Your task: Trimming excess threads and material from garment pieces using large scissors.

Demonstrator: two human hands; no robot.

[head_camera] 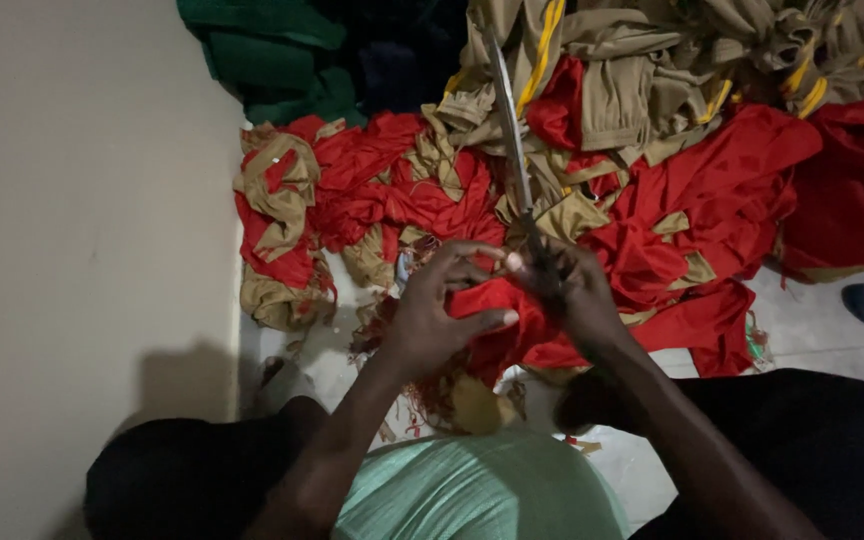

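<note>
Two hands meeting over one bunched red cloth piece (497, 320), just above the lap. Left hand (437, 315) closed on the bunch, thumb pressed across the fold, likely to keep the fabric taut. Right hand (577, 300) wrapped round the handles of long scissors (512, 140), blades together and slanting up and away from the cloth piece; handles too dark to read the fingers well. Beyond the cloth piece, a spread heap of red and tan garments (402, 200) on the pale floor (812, 330), within easy reach. Farther past it, folded tan clothes with yellow trim (652, 80) and green fabric (272, 50). Left of it, a bare wall (82, 200).
</note>
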